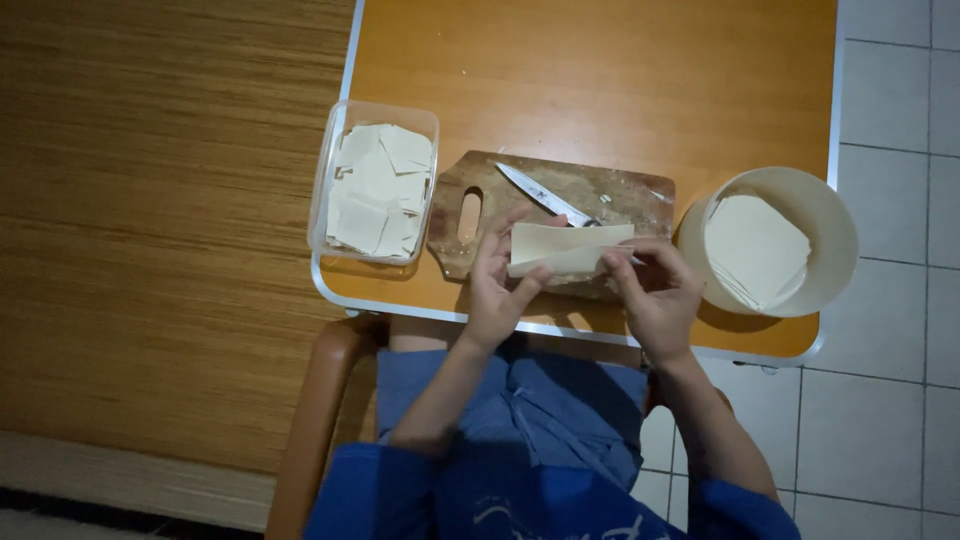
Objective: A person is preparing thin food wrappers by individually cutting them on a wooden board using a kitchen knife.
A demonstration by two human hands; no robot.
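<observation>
Pale dough sheet [568, 248] pinched by left hand [497, 290] and right hand [658, 295].

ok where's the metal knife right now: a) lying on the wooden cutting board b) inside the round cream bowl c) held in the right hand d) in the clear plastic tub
a: the metal knife lies flat on the brown wooden cutting board, just beyond the pale folded dough sheet that the left hand and right hand hold.

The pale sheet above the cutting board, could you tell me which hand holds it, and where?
Both: the left hand pinches the pale folded sheet at its left end, the right hand at its right end.
</observation>
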